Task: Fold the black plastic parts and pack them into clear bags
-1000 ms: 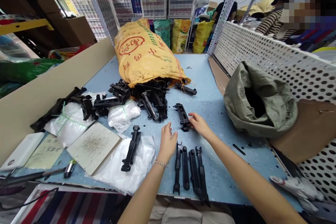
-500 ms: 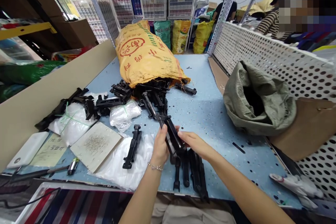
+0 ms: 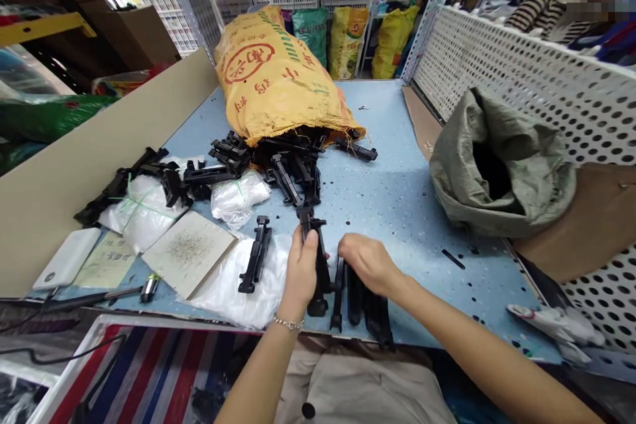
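A long black plastic part with a stepped, bracket-like shape [image 3: 320, 271] is gripped in my left hand [image 3: 301, 268], whose thumb lies along its upper side. My right hand [image 3: 370, 263] is closed, its fingertips pinching the upper end of a slim black bar [image 3: 337, 305] at the table's front edge. Beneath and beside that hand lie several more black bars [image 3: 378, 321], partly covered by it. Left of my left hand, another black part [image 3: 256, 255] rests on white plastic bags [image 3: 228, 301].
A yellow woven sack [image 3: 283, 89] spills black parts [image 3: 298, 175] onto the blue table [image 3: 397, 192]. A grey-green sack [image 3: 501, 172] stands open at right by a perforated panel [image 3: 497, 59]. At left are a square tile [image 3: 189, 252], a screwdriver [image 3: 104, 296] and a white device [image 3: 69, 258].
My right hand has left the black part in my left hand and moved down to the slim bar, closing its fingers. The camera view has tilted down slightly.
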A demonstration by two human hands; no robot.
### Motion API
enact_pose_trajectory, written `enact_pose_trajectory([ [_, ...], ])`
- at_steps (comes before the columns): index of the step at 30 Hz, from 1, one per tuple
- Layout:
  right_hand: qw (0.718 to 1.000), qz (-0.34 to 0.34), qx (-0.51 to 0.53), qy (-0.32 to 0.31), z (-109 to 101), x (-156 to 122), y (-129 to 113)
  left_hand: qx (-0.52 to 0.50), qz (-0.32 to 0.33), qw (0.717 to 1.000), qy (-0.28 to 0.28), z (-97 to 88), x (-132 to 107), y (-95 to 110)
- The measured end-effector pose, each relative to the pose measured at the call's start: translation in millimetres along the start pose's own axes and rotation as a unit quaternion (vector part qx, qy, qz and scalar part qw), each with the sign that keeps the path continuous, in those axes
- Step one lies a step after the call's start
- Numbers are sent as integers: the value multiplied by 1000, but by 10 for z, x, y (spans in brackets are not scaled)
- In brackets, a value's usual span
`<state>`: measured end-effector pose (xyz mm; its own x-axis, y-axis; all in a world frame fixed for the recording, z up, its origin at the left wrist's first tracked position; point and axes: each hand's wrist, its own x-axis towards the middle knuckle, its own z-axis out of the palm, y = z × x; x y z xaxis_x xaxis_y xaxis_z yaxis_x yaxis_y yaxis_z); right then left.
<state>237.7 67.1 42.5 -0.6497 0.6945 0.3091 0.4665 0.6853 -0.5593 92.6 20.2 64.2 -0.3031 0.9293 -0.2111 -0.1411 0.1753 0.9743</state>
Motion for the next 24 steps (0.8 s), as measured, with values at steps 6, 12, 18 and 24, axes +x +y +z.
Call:
enact_pose_trajectory([
  [6, 988, -93, -115, -50, 164, -305, -115, 2, -38, 999, -28, -130, 200, -81],
  [12, 977, 181, -109, -43, -236, 672, 668, 208, 36, 977, 0, -243, 177, -586],
  [18, 937, 321, -118, 70, -766, 1491, 1469, 270, 82, 959, -11, -56, -46, -915],
  [24, 931, 363, 25, 21, -690, 1122, 1522, 149, 49, 988, 5, -181, 50, -713],
])
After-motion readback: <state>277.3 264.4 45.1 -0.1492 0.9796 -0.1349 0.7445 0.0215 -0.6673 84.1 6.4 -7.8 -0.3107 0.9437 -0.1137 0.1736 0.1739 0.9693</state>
